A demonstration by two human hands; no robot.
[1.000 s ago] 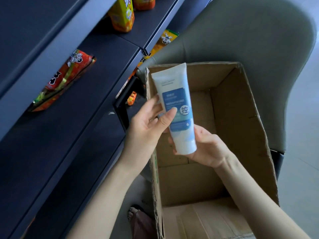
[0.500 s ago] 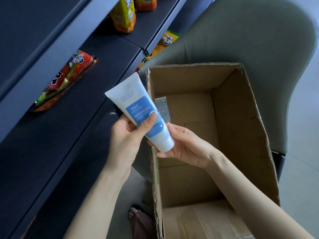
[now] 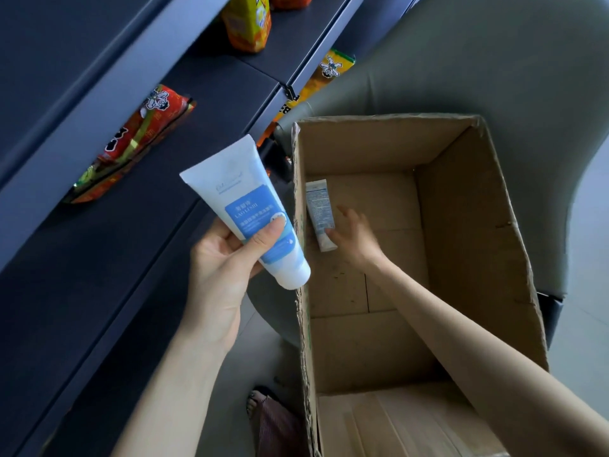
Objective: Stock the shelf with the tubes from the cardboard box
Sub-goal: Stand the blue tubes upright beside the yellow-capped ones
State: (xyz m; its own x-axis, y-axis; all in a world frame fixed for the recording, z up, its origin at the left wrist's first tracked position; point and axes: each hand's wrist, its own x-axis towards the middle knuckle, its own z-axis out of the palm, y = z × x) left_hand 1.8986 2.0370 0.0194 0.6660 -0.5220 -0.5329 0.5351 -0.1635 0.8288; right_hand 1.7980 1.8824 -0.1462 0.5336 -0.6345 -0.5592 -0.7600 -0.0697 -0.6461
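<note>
My left hand (image 3: pixel 224 258) grips a white tube with a blue label (image 3: pixel 244 206), cap end down, just left of the cardboard box (image 3: pixel 478 258) and over the dark shelf (image 3: pixel 108 252). A second white tube (image 3: pixel 321 212) lies on the box floor against the left wall. My right hand (image 3: pixel 354 235) reaches down into the box with its fingers spread, fingertips touching the lower end of that tube.
Red snack packets (image 3: pixel 138 140) lie on the shelf to the left. Yellow packets (image 3: pixel 247 21) stand on the shelf further back, and another yellow packet (image 3: pixel 326 74) sits one level down. A grey-green chair (image 3: pixel 494 61) is behind the box. A foot (image 3: pixel 260 404) shows below.
My right hand let go of the tube and went down into the box to the second tube. My left hand now holds the first tube alone, slightly lower and further left.
</note>
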